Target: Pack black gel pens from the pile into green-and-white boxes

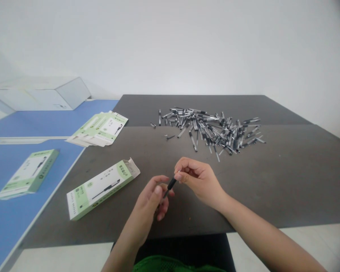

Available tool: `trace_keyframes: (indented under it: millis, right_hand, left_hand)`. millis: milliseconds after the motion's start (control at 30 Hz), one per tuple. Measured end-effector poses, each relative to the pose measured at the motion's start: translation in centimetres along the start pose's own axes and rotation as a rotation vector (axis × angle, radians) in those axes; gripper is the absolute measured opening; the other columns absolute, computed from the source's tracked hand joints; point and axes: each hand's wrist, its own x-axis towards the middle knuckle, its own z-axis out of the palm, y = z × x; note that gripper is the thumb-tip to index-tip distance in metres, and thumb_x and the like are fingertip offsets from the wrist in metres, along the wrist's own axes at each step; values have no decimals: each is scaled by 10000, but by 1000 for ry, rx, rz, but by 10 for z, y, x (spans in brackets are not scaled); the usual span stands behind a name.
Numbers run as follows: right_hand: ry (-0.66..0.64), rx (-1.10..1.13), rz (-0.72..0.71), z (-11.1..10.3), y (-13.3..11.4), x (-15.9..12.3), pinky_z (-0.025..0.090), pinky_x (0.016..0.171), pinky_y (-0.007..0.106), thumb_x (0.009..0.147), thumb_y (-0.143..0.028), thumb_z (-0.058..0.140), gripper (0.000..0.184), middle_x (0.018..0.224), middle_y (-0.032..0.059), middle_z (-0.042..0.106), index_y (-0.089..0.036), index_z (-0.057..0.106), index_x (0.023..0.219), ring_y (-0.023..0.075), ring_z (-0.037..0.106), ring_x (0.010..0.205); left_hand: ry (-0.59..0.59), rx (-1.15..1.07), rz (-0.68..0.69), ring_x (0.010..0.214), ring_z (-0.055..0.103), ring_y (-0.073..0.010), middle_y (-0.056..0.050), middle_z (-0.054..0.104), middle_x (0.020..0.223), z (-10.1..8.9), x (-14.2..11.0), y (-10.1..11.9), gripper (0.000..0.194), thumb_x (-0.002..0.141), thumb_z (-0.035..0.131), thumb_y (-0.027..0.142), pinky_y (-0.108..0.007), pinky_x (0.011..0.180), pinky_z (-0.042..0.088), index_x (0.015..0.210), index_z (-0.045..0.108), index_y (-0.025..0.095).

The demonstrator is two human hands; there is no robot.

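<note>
A pen point(172, 184) with a black grip slants between my two hands, above the near part of the dark table. My right hand point(197, 179) pinches its upper end between thumb and fingertips. Lower down, the fingers of my left hand point(151, 200) curl loosely round the barrel, which is partly hidden behind them. To the left of my left hand lies a green and white pen box point(102, 190), its flap open at the right end. A loose heap of pens and pen parts point(212, 128) spreads across the table beyond my hands.
Several flat green and white cartons point(102, 128) lie overlapped at the table's left edge. Another green and white box point(30, 173) rests on the blue table point(65, 151) at left. A large white box point(39, 94) stands behind it, near the wall.
</note>
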Motion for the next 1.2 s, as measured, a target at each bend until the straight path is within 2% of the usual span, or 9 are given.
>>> trace_keyframes:
  millis: [133, 233, 367, 467, 600, 733, 833, 1033, 1200]
  right_hand:
    - [-3, -29, 7, 1, -1, 2, 408, 596, 239, 764, -393, 824, 272, 689, -22, 597, -180, 657, 745, 96, 509, 615]
    - [11, -64, 11, 5, -1, 2, 401, 582, 239, 779, -410, 806, 277, 672, -24, 586, -181, 655, 742, 96, 503, 604]
    - [66, -61, 11, 12, 5, 0, 404, 577, 237, 774, -386, 809, 246, 684, -24, 605, -188, 665, 753, 98, 515, 608]
    - [27, -117, 44, 10, 5, 12, 421, 604, 243, 751, -359, 823, 229, 708, -22, 626, -188, 673, 777, 102, 531, 635]
    - [-189, -384, 105, -3, -2, 75, 496, 675, 278, 681, -298, 852, 409, 948, 38, 716, -170, 702, 1039, 127, 603, 715]
    - [-47, -1178, -102, -13, 9, 167, 501, 890, 312, 896, -176, 614, 316, 1141, 89, 695, -166, 696, 1201, 175, 635, 974]
    - [-20, -1325, -89, -11, 32, 215, 426, 1023, 390, 902, -120, 560, 311, 1235, 179, 638, -100, 725, 1164, 265, 572, 1168]
    - [-67, -1429, -68, -1, 63, 237, 312, 1068, 509, 895, -160, 576, 257, 1304, 273, 579, -29, 751, 1030, 375, 484, 1257]
    - [-118, -1366, -82, 4, 43, 226, 379, 1026, 453, 914, -121, 520, 270, 1159, 256, 692, -16, 748, 1014, 315, 610, 1144]
  left_hand:
    - [-31, 4, -31, 440, 323, -51, 25, 589, 602, 0, 1, 2, 425, 902, 576, 572, -200, 442, 233, 888, 667, 158]
    - [127, 194, 124, 500, 403, -78, 17, 593, 579, 0, -2, -1, 335, 898, 628, 451, -209, 506, 314, 741, 683, 160]
    - [437, 503, 397, 686, 593, -156, -9, 684, 693, 3, -10, 0, 221, 912, 601, 348, -241, 646, 431, 835, 748, 203]
    - [494, 616, 461, 662, 597, -160, -4, 678, 700, -4, -12, 4, 234, 927, 564, 338, -243, 620, 435, 851, 744, 210]
    - [524, 585, 389, 632, 567, -145, -10, 646, 706, -28, -8, 7, 299, 940, 547, 394, -239, 607, 440, 853, 746, 189]
    - [544, 299, 283, 555, 478, -110, -18, 620, 713, -44, -9, 5, 389, 868, 645, 527, -221, 499, 391, 892, 765, 158]
    - [515, 43, 182, 538, 450, -83, -18, 594, 725, -48, -12, 5, 416, 794, 723, 546, -183, 431, 339, 902, 773, 147]
    - [444, -148, 49, 565, 448, -72, -5, 553, 703, -52, -14, 7, 382, 719, 812, 484, -147, 432, 335, 892, 784, 145]
    - [437, -80, 21, 583, 460, -70, -7, 561, 723, -52, -10, 6, 420, 723, 801, 521, -144, 457, 350, 946, 793, 166]
